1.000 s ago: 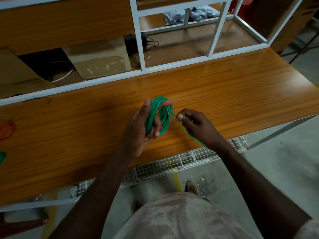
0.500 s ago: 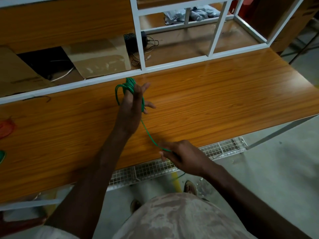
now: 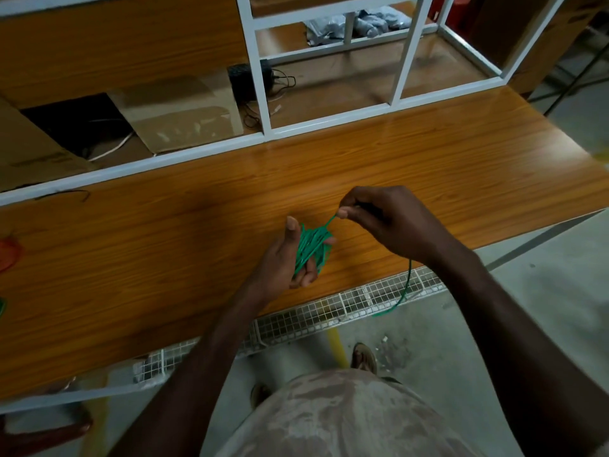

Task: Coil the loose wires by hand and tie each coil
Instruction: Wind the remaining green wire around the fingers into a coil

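A coil of green wire (image 3: pixel 311 247) sits in my left hand (image 3: pixel 290 258), whose fingers curl round it above the near part of the wooden table (image 3: pixel 428 166). My right hand (image 3: pixel 385 219) pinches the same wire just up and right of the coil, thumb against fingertips. From under my right wrist the loose green tail (image 3: pixel 403 291) hangs past the table's front edge and ends near the wire mesh tray (image 3: pixel 329 311).
A white metal frame (image 3: pixel 260 94) stands along the table's back, with cardboard sheets (image 3: pixel 184 117) and a black adapter with cables (image 3: pixel 250 74) behind it. Orange (image 3: pixel 8 255) and green (image 3: pixel 2 305) things lie at the left edge. Concrete floor lies below.
My left hand came back from the far side of the table toward me with the coil. My right hand rose from the front edge and now pinches the wire beside the coil.
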